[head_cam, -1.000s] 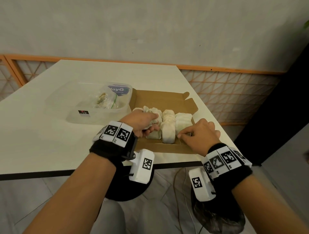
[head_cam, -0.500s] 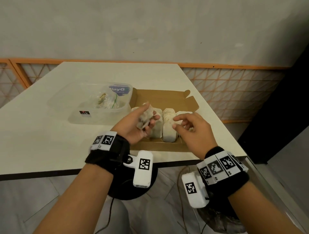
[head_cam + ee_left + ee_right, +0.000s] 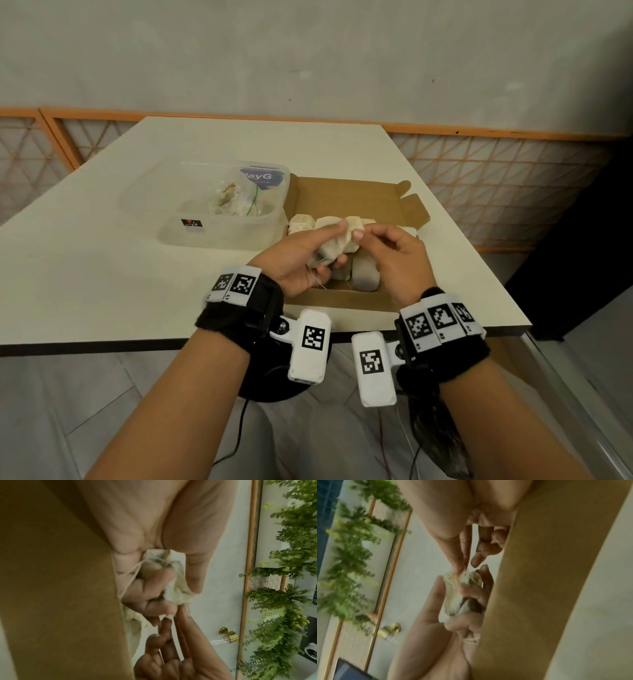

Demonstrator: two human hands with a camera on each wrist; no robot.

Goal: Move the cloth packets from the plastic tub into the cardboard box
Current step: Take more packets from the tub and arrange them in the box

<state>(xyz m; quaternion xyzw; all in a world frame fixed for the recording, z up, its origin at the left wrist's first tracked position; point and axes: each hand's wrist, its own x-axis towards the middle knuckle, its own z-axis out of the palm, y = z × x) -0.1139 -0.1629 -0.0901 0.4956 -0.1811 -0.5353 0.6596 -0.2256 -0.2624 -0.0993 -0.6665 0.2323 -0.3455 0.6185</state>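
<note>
Holding one cloth packet (image 3: pixel 334 245) in the air above the cardboard box (image 3: pixel 346 202), left hand (image 3: pixel 301 263) has fingers and thumb curled round it, palm turned up and inward; a thin drawstring (image 3: pixel 130 574) hangs from the packet's gathered end near the palm. Right hand (image 3: pixel 399 258) meets it from the other side: thumb and forefinger pinch the packet's top edge, other fingers loosely curled and clear of the cloth. Both wrists sit close together over the box's near edge. More packets (image 3: pixel 363 275) lie packed side by side inside the box, below the hands. Plastic tub (image 3: pixel 205 226) stands just left of the box, touching or nearly so; it has a clear bag (image 3: pixel 236 202) with something pale in it. Box and tub sit on a white table (image 3: pixel 102 274) near its front right corner. Behind: plain grey wall, orange-framed lattice panel (image 3: pixel 496 185) low along it. Wrist views show a door with a brass handle (image 3: pixel 229 635) and green foliage (image 3: pixel 291 574).
</note>
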